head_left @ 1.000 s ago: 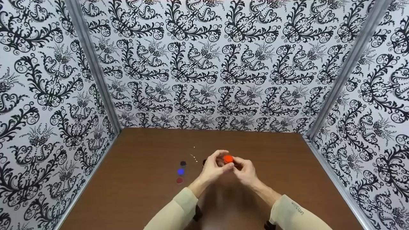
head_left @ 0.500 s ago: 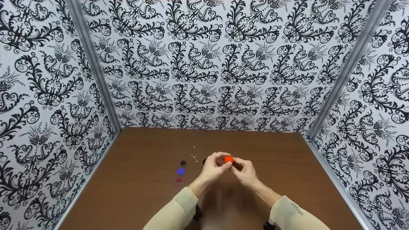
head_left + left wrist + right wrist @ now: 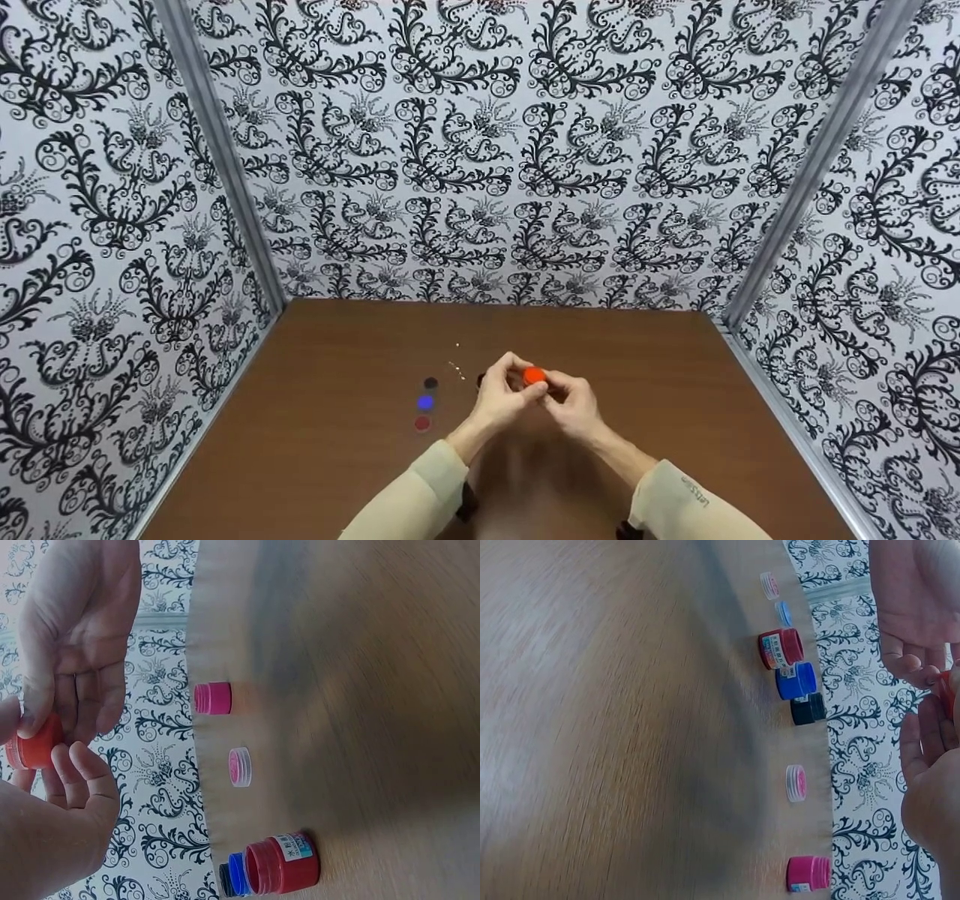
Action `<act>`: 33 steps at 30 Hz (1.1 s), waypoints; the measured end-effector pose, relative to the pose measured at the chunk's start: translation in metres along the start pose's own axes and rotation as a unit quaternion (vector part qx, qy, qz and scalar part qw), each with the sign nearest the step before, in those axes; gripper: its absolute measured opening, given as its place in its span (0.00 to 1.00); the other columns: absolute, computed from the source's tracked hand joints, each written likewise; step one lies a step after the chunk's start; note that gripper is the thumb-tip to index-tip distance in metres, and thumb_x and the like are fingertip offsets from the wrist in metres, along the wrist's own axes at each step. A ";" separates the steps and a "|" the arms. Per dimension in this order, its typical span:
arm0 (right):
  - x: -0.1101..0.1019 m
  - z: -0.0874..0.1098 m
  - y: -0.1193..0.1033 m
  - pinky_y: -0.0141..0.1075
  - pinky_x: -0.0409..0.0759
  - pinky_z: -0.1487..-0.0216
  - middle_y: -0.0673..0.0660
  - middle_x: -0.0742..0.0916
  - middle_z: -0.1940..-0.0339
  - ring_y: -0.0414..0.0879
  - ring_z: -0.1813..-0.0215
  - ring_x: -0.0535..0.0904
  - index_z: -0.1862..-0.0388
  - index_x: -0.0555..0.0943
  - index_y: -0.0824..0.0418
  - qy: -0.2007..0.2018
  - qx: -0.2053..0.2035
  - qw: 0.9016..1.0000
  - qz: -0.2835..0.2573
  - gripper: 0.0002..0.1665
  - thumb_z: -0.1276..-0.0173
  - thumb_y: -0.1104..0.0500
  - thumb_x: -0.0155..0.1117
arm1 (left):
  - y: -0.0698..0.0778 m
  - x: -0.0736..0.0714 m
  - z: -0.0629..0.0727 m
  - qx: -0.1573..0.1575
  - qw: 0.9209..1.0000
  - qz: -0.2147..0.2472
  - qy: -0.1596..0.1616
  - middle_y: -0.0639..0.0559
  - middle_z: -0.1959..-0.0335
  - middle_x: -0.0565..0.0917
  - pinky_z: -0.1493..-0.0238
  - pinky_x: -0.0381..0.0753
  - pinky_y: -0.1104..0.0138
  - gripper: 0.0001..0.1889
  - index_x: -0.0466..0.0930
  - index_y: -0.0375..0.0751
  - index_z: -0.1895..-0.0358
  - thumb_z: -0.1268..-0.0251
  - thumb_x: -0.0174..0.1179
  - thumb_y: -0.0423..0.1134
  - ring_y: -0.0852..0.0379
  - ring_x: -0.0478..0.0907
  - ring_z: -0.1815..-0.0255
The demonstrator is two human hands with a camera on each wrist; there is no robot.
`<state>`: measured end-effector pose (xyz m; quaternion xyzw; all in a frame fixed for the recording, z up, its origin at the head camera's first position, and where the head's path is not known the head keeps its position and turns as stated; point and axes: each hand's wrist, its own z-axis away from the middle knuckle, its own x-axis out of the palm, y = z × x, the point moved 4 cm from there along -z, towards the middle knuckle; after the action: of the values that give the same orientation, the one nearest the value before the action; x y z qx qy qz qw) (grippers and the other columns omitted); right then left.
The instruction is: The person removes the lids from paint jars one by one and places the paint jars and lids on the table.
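Note:
A small orange paint jar (image 3: 534,375) is held up in front of me between both hands. My left hand (image 3: 499,394) curls its fingers and thumb around the jar's left side. From the other side, the fingertips of my right hand (image 3: 577,405) pinch it. Seen from the left wrist, the orange jar (image 3: 37,746) is tilted on its side, with fingers of both hands around it. In the right wrist view only a sliver of the jar (image 3: 946,694) shows at the edge. Beyond the hands stands a pink paint jar (image 3: 214,698) without its lid.
A red jar (image 3: 422,424), a blue jar (image 3: 425,403) and a black jar (image 3: 430,382) line up on the brown table (image 3: 315,450) at left. Clear-rimmed lids lie about, among them a pink one (image 3: 796,783) and a blue one (image 3: 783,613). Patterned walls (image 3: 480,150) enclose the table.
Both hands stay in nearly the same place around the orange jar. The left fingers dip slightly, then rise again at the jar's edge. The jars on the table have not moved.

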<state>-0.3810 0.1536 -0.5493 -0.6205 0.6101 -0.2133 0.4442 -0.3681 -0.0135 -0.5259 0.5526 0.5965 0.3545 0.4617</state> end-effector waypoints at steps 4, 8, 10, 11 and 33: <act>-0.002 -0.001 0.000 0.23 0.87 0.53 0.78 0.92 0.51 0.29 0.54 0.89 0.40 0.87 0.79 -0.003 -0.013 1.000 0.000 0.17 0.25 0.73 0.72 | -0.001 -0.002 -0.001 -0.008 1.000 0.010 -0.010 0.35 0.55 0.91 0.60 0.80 0.75 0.17 0.88 0.35 0.46 0.35 0.81 0.35 0.62 0.79 0.65; -0.004 -0.002 -0.001 0.24 0.88 0.54 0.74 0.94 0.54 0.30 0.55 0.89 0.41 0.89 0.77 0.001 -0.018 1.000 0.001 0.15 0.24 0.72 0.72 | -0.003 -0.004 -0.003 0.001 0.998 0.045 -0.044 0.30 0.51 0.91 0.59 0.84 0.75 0.20 0.88 0.33 0.37 0.29 0.77 0.33 0.63 0.82 0.64; -0.005 -0.002 -0.001 0.25 0.88 0.55 0.71 0.94 0.56 0.30 0.56 0.90 0.42 0.89 0.76 0.002 -0.017 1.000 0.002 0.14 0.24 0.72 0.73 | -0.003 -0.003 -0.004 0.007 0.995 0.067 -0.071 0.27 0.47 0.88 0.57 0.91 0.71 0.22 0.86 0.31 0.32 0.25 0.73 0.31 0.63 0.85 0.62; -0.005 -0.002 -0.001 0.25 0.89 0.55 0.70 0.95 0.57 0.31 0.57 0.90 0.43 0.90 0.76 0.002 -0.016 1.000 0.002 0.14 0.25 0.72 0.74 | -0.004 -0.003 -0.005 0.007 0.994 0.072 -0.083 0.27 0.46 0.86 0.55 0.93 0.69 0.22 0.85 0.31 0.30 0.23 0.71 0.31 0.62 0.86 0.61; 0.000 0.001 -0.004 0.26 0.90 0.55 0.70 0.94 0.57 0.31 0.57 0.90 0.44 0.90 0.76 0.010 -0.020 1.000 -0.010 0.14 0.26 0.72 0.75 | 0.000 -0.001 -0.003 -0.004 0.997 0.061 -0.046 0.28 0.56 0.89 0.62 0.88 0.73 0.17 0.86 0.28 0.43 0.32 0.76 0.29 0.59 0.82 0.64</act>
<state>-0.3778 0.1530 -0.5467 -0.6331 0.6123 -0.2115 0.4237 -0.3709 -0.0142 -0.5246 0.6021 0.5378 0.3587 0.4685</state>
